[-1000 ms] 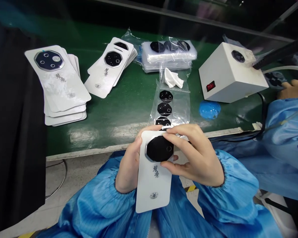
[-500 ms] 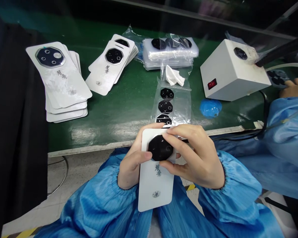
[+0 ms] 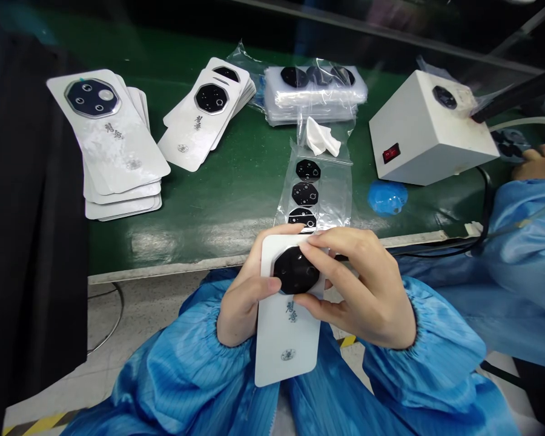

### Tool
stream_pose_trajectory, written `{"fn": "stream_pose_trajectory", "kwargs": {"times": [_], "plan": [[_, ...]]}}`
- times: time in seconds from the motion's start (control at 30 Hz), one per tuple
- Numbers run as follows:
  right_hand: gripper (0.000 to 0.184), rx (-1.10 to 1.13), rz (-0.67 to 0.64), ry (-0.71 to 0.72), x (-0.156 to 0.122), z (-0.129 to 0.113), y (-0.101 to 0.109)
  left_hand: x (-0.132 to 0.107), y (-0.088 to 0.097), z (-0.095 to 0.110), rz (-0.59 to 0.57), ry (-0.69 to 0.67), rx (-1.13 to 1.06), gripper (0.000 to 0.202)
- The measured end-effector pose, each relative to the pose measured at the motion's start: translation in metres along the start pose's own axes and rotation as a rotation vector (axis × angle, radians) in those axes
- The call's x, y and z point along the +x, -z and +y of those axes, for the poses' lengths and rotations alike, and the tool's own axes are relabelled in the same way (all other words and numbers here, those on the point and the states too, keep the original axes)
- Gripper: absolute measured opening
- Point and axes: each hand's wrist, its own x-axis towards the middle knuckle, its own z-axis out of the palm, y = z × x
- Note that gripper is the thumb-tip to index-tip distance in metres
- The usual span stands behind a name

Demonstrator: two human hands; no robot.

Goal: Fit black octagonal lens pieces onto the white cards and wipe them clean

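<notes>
**Held close, in both hands**

Nearest my view, the left hand (image 3: 241,297) clamps the side of a white phone-back card (image 3: 287,357), its thumb lying across the face. The right hand (image 3: 358,284) is closed from above, its fingertips (image 3: 315,240) at the card's top edge and its thumb low against a black octagonal lens piece (image 3: 295,270) seated on the card's upper end. Neither hand is released.

The card is up off the green bench (image 3: 163,242), just in front of its edge. Its long axis runs from the bench edge back toward the lap, leaning slightly. The lens piece lies nearer the right hand, mostly under those fingers.

Straight ahead on the bench, a clear plastic strip bag (image 3: 331,203) holds three more black octagons (image 3: 305,195), with a white tissue (image 3: 322,137) at its far end. Two stacks of cards (image 3: 118,163) (image 3: 200,124) sit to the left, and a bagged stack (image 3: 315,91) lies beyond. To the right are a lump of blue putty (image 3: 387,197), a white box with a red switch (image 3: 431,130), and a co-worker's hand (image 3: 538,163).
</notes>
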Motion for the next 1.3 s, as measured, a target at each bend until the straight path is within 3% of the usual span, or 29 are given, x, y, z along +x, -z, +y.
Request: {"fn": "stream_pose_trajectory", "kwargs": {"times": [0.67, 1.07, 1.3], "plan": [[0.041, -0.037, 0.013, 0.068, -0.001, -0.0034, 0.0029, -0.0026, 0.0052, 0.002, -0.085, 0.003, 0.059, 0.043], [0.041, -0.034, 0.031, 0.083, -0.0013, -0.0055, 0.0035, -0.0069, 0.0059, 0.0018, -0.075, 0.01, 0.095, 0.042], [0.039, -0.021, 0.039, 0.059, -0.0011, -0.0046, 0.0026, -0.0078, 0.0036, -0.0003, 0.007, 0.003, 0.102, 0.043]]}}
